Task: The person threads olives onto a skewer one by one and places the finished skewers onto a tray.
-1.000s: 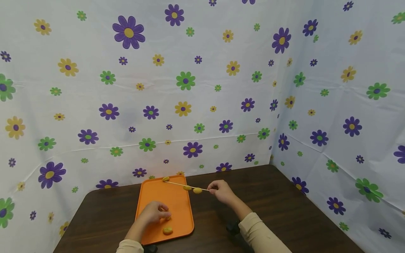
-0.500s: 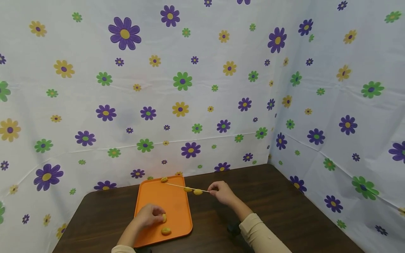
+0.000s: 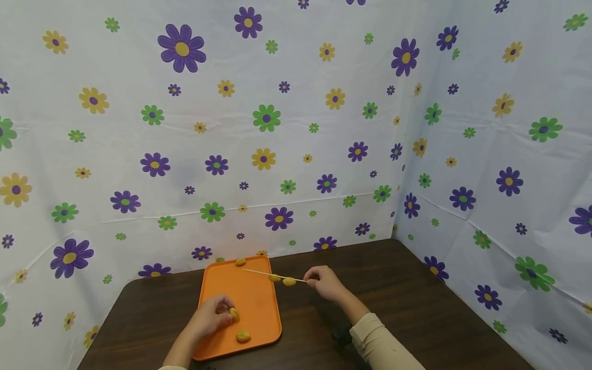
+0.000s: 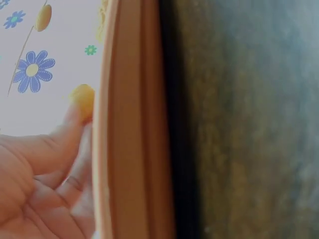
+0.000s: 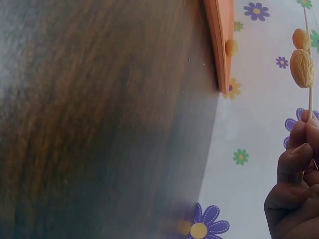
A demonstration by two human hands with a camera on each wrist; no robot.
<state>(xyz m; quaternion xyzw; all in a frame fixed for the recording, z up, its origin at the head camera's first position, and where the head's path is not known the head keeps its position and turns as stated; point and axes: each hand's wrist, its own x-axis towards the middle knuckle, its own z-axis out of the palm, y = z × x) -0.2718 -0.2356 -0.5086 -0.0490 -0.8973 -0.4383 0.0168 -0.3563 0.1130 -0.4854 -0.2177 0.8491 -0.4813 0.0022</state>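
Observation:
My right hand point(image 3: 327, 284) grips the end of a thin wooden skewer point(image 3: 259, 272), whose bare tip points left over the tray. Two wrinkled yellow oval pieces, a nearer one point(image 5: 302, 68) and a farther one point(image 5: 301, 39), are threaded on it. Over the orange tray point(image 3: 250, 295), my left hand point(image 3: 205, 317) pinches another yellow oval piece point(image 3: 234, 314) between thumb and fingers. The left wrist view shows this piece point(image 4: 82, 97) at the thumb tip. It is apart from the skewer.
One loose yellow piece point(image 3: 242, 336) lies at the tray's near end, another point(image 3: 240, 262) at its far edge. The tray rests on a dark wooden table point(image 3: 370, 288). A flowered white curtain point(image 3: 296, 154) hangs behind and to the right.
My left hand has moved left over the tray with the pinched yellow piece, which now shows more clearly. The skewer tip has drawn slightly away from the far loose piece.

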